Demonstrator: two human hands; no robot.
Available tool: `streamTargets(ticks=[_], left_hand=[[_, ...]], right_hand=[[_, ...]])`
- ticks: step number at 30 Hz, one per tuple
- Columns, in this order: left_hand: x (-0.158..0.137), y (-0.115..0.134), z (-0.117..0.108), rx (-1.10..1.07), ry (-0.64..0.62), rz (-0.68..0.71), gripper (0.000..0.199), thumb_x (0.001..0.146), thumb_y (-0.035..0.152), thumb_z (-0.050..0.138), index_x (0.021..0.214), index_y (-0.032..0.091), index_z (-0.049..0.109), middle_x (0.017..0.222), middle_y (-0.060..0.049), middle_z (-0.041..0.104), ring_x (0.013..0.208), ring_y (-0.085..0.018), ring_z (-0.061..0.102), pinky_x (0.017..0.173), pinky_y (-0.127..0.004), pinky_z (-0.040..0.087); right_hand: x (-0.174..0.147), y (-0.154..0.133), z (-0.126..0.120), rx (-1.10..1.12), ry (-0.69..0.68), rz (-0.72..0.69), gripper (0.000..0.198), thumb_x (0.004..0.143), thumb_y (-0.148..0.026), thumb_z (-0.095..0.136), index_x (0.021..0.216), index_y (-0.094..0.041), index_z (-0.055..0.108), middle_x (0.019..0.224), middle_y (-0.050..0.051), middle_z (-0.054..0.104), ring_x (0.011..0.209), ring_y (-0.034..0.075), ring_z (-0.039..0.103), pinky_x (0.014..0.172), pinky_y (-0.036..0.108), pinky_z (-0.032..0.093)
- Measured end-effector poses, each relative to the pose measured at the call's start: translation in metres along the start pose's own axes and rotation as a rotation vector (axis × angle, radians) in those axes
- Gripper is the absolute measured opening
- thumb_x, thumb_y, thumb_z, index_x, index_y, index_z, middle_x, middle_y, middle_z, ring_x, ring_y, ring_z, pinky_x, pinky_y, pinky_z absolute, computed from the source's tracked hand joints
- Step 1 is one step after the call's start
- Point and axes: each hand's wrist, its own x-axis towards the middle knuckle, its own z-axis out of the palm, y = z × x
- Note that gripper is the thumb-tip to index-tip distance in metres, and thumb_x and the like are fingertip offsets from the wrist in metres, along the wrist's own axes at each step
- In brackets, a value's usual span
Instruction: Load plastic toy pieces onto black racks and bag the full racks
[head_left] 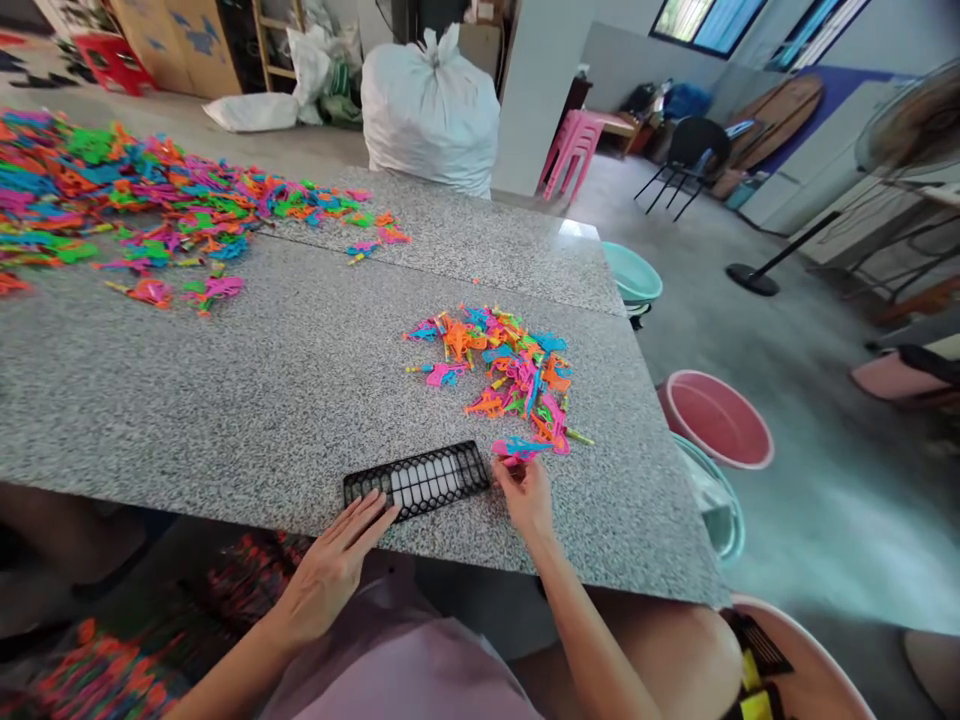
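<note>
A black plastic grid rack (pixel 427 482) with ring-shaped holes along its sides and a white strip in its middle lies near the table's front edge. My left hand (pixel 341 545) rests on its left end, fingers stretched out. Just past the rack's right end, my right hand (pixel 525 495) is closed in a pinch on a small pink and blue plastic toy gun (pixel 519 448); the fingertips partly hide the grip. Beyond it spreads a loose pile of small toy guns (pixel 517 365) in orange, pink, blue and green.
A much larger heap of toy guns (pixel 172 200) covers the far left of the speckled stone table (pixel 262 400). A tied white sack (pixel 431 110) stands behind it. On the right floor are a pink basin (pixel 716 420) and a teal basin (pixel 634 272); an orange tub (pixel 817 660) sits by my leg.
</note>
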Motion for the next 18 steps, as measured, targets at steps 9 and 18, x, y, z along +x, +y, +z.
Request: streamTargets(ticks=[9, 18], left_hand=[[0.073, 0.053, 0.046, -0.036, -0.148, 0.050, 0.053, 0.096, 0.017, 0.044, 0.149, 0.017, 0.042, 0.154, -0.016, 0.043, 0.148, -0.031, 0.032, 0.117, -0.055, 0.035], [0.060, 0.081, 0.077, -0.060, -0.207, 0.035, 0.034, 0.098, 0.026, 0.048, 0.126, 0.013, 0.062, 0.121, -0.016, 0.069, 0.116, -0.026, 0.063, 0.108, -0.047, 0.044]], right_hand=[[0.003, -0.023, 0.002, 0.108, -0.167, -0.075, 0.021, 0.085, -0.040, 0.061, 0.092, -0.021, 0.060, 0.080, 0.004, 0.069, 0.070, 0.018, 0.068, 0.067, 0.031, 0.058], [-0.012, -0.058, 0.044, -0.341, -0.422, -0.164, 0.013, 0.072, -0.022, 0.081, 0.075, -0.022, 0.069, 0.080, 0.002, 0.071, 0.086, 0.022, 0.066, 0.091, 0.039, 0.046]])
